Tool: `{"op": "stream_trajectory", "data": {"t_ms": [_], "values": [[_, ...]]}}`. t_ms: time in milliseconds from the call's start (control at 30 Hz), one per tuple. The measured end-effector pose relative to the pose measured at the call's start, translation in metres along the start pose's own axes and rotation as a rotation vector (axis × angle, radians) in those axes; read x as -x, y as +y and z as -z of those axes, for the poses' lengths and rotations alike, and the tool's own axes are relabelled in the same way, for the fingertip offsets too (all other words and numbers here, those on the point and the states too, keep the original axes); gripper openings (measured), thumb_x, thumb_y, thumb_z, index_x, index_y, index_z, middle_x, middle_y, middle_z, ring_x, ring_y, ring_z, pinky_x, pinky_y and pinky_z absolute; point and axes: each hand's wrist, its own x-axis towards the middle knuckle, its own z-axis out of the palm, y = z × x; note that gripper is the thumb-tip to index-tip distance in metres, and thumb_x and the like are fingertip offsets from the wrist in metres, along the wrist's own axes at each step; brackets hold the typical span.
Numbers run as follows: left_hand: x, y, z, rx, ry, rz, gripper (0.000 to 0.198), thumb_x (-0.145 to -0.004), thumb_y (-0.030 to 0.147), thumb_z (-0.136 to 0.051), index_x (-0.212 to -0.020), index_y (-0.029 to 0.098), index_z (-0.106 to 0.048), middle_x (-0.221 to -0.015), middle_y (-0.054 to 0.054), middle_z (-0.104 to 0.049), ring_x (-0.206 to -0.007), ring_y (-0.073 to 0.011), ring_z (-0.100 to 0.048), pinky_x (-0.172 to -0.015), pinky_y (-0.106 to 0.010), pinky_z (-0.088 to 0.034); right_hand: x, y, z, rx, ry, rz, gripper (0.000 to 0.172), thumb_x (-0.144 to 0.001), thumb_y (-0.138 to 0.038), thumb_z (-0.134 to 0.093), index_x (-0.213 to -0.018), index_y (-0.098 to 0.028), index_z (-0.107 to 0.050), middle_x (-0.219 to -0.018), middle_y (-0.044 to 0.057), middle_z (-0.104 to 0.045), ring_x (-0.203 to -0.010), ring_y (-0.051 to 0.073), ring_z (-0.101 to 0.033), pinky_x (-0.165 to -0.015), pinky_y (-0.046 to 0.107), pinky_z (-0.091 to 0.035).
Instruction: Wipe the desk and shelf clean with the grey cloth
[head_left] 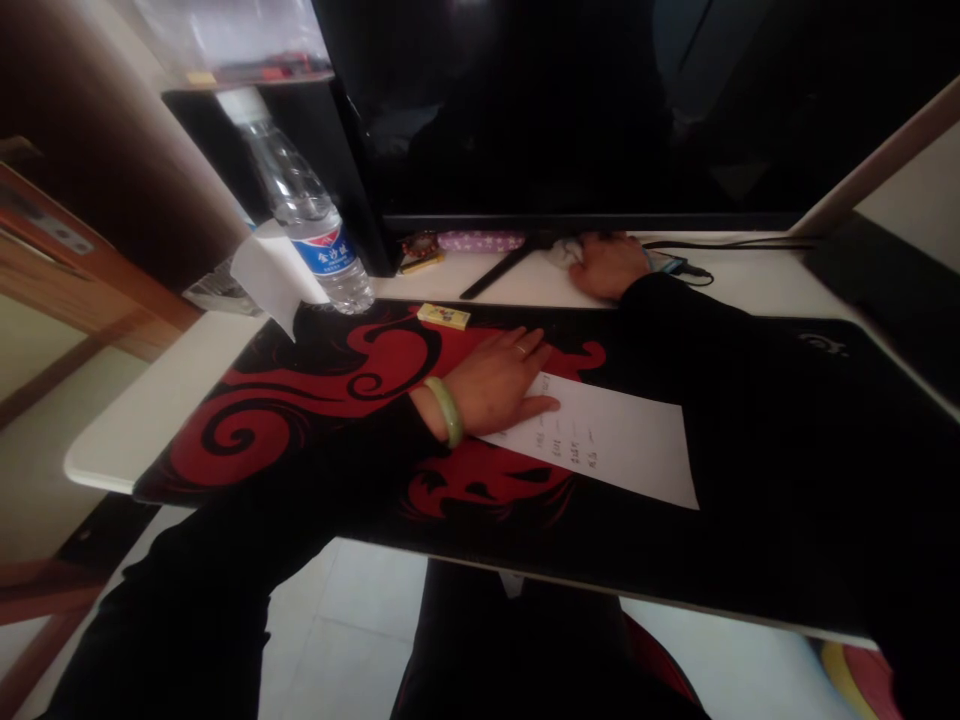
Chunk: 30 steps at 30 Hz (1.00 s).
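The desk (139, 420) shows its front edge low in the frame, beneath a red-and-black mouse mat (487, 490). At centre, the left hand (499, 382) lies open and flat on a handwritten paper sheet (637, 445), its script illegible; the sheet's right edge stops well short of the mat's. Upper left, a water bottle (322, 235) bears a blue label (328, 253), apparently reading 金沙. Upper right of centre, the right hand (611, 265) meets a crumpled white tissue (564, 253); whether it grips cannot be told.

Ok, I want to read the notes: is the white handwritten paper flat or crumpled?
Flat: the white handwritten paper lies smooth on the black-and-red mat, its visible edges straight; the left hand covers one end.
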Motion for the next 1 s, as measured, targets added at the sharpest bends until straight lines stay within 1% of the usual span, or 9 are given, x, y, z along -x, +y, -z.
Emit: {"op": "stream_trajectory", "data": {"t_ms": [100, 300, 400, 533, 700, 767, 833, 900, 1000], "values": [[0.0, -0.001, 0.0, -0.003, 0.001, 0.002, 0.078, -0.113, 0.06, -0.051, -0.17, 0.006, -0.042, -0.182, -0.025, -0.032, -0.171, -0.0396, -0.032, -0.139, -0.052, -0.028, -0.001, -0.003, 0.0, -0.017, 0.022, -0.006, 0.061, -0.102, -0.041, -0.053, -0.153, -0.008, -0.06, -0.149, 0.026, -0.067, -0.145, 0.048, -0.055, -0.119, 0.066, -0.043], [0.001, 0.001, 0.003, -0.014, -0.007, 0.002, 0.077, -0.114, 0.059, -0.051, -0.17, 0.007, -0.043, -0.182, -0.024, -0.033, -0.17, -0.0387, -0.034, -0.138, -0.051, -0.03, 0.024, 0.011, 0.008, -0.09, -0.013, 0.131, 0.059, -0.107, -0.041, -0.051, -0.152, -0.004, -0.057, -0.144, 0.027, -0.069, -0.146, 0.044, -0.052, -0.121, 0.056, -0.041], [0.001, 0.004, 0.005, -0.028, -0.021, 0.017, 0.077, -0.114, 0.057, -0.052, -0.17, 0.005, -0.043, -0.181, -0.024, -0.034, -0.169, -0.0391, -0.035, -0.139, -0.05, -0.029, 0.011, 0.001, 0.0, -0.12, 0.049, 0.024, 0.06, -0.109, -0.044, -0.049, -0.148, 0.001, -0.058, -0.142, 0.032, -0.068, -0.146, 0.046, -0.051, -0.12, 0.061, -0.039], [0.002, 0.007, 0.008, -0.036, -0.027, 0.025, 0.077, -0.114, 0.056, -0.052, -0.171, 0.004, -0.042, -0.181, -0.025, -0.034, -0.169, -0.0391, -0.035, -0.139, -0.05, -0.03, 0.001, -0.017, -0.006, -0.098, 0.074, -0.065, 0.058, -0.107, -0.047, -0.051, -0.144, -0.002, -0.061, -0.144, 0.033, -0.067, -0.145, 0.051, -0.051, -0.118, 0.07, -0.039], [0.003, 0.006, 0.007, -0.041, -0.021, 0.011, 0.075, -0.114, 0.055, -0.052, -0.169, 0.004, -0.044, -0.18, -0.025, -0.035, -0.169, -0.0391, -0.036, -0.138, -0.049, -0.03, 0.038, 0.002, 0.011, -0.135, -0.052, 0.154, 0.055, -0.104, -0.043, -0.054, -0.151, -0.014, -0.06, -0.144, 0.023, -0.07, -0.145, 0.044, -0.055, -0.12, 0.058, -0.045], [0.003, 0.005, 0.005, -0.036, -0.002, -0.003, 0.074, -0.114, 0.055, -0.053, -0.168, 0.005, -0.045, -0.179, -0.025, -0.038, -0.167, -0.0387, -0.039, -0.137, -0.049, -0.032, 0.046, 0.002, 0.015, -0.134, -0.063, 0.164, 0.054, -0.105, -0.042, -0.053, -0.151, -0.014, -0.06, -0.141, 0.023, -0.071, -0.143, 0.042, -0.057, -0.121, 0.057, -0.045], [0.002, 0.004, 0.005, -0.033, 0.006, -0.014, 0.073, -0.113, 0.054, -0.054, -0.167, 0.005, -0.047, -0.178, -0.026, -0.04, -0.166, -0.0386, -0.042, -0.136, -0.049, -0.034, 0.045, -0.015, 0.016, -0.102, -0.029, 0.07, 0.053, -0.106, -0.039, -0.052, -0.149, -0.008, -0.061, -0.139, 0.026, -0.072, -0.141, 0.044, -0.058, -0.121, 0.059, -0.045], [0.002, 0.004, 0.006, -0.025, 0.009, -0.017, 0.071, -0.113, 0.052, -0.055, -0.165, 0.005, -0.05, -0.176, -0.026, -0.044, -0.163, -0.0385, -0.046, -0.134, -0.049, -0.036, 0.04, -0.044, 0.015, -0.095, -0.012, -0.01, 0.053, -0.107, -0.036, -0.051, -0.149, -0.006, -0.062, -0.139, 0.027, -0.072, -0.142, 0.044, -0.059, -0.12, 0.058, -0.047], [0.003, 0.001, 0.011, 0.019, 0.022, -0.003, 0.064, -0.113, 0.049, -0.055, -0.162, 0.008, -0.055, -0.172, -0.023, -0.051, -0.158, -0.0358, -0.053, -0.131, -0.046, -0.041, 0.037, -0.079, 0.021, -0.175, -0.089, 0.118, 0.055, -0.107, -0.036, -0.051, -0.156, -0.013, -0.061, -0.144, 0.02, -0.073, -0.144, 0.04, -0.06, -0.121, 0.054, -0.049]]}}
